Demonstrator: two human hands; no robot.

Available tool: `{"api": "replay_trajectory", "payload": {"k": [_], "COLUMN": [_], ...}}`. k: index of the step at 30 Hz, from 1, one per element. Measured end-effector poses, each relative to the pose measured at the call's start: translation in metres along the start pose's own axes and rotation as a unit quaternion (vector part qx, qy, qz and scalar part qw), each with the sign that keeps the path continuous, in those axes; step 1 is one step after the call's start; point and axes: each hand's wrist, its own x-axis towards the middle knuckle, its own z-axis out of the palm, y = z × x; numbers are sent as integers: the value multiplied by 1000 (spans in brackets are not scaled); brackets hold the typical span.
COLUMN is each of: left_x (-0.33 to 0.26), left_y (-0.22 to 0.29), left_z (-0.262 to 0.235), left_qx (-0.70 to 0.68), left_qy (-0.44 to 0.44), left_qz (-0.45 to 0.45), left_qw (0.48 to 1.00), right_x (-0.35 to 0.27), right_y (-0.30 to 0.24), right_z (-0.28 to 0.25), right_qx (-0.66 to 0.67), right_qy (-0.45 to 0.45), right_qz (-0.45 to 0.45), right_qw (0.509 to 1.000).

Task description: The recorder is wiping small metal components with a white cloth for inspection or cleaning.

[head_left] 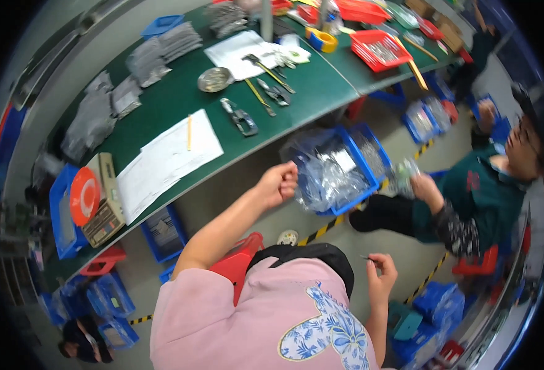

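Note:
My left hand (278, 184) is closed, fingers curled in, at the left edge of a clear plastic bag liner (309, 179). Whether the fingers pinch the plastic or anything else is hidden. That liner lies in a blue bin (353, 161) filled with clear bags and shiny small pieces. Off to the right and nearer my body, my right hand (383, 277) pinches a small dark thin piece (364, 257) between thumb and fingertip. It is too small to name.
A green worktable (179, 77) carries pliers (239, 117), papers (173, 151), a metal bowl (215, 79), a scale (102, 203) and a red basket (380, 49). To the right a seated co-worker (475, 191) holds a clear bag (403, 176). A red stool (238, 262) stands beside me.

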Motion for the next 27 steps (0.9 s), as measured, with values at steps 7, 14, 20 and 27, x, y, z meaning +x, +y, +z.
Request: {"api": "replay_trajectory", "payload": {"k": [7,14,20,27], "left_x": [-50,-64,-71,-68], "left_y": [-87,-141,-194,-246], "left_z": [83,124,141,157], "left_qx": [185,284,330,418], "left_qy": [-213,-266,-251,-245], "left_qz": [-87,-132,-149,-136], "left_qw": [955,912,898,864], "right_x": [16,-14,-52,-82], "right_y": [-60,-54,-34,-10], "right_z": [-20,-64,-104,-151], "right_qx": [-74,-120,-140,-196], "right_qy": [48,91,110,94], "right_qz": [-148,-217,-215,-203], "right_qw": [985,964,960,955]}}
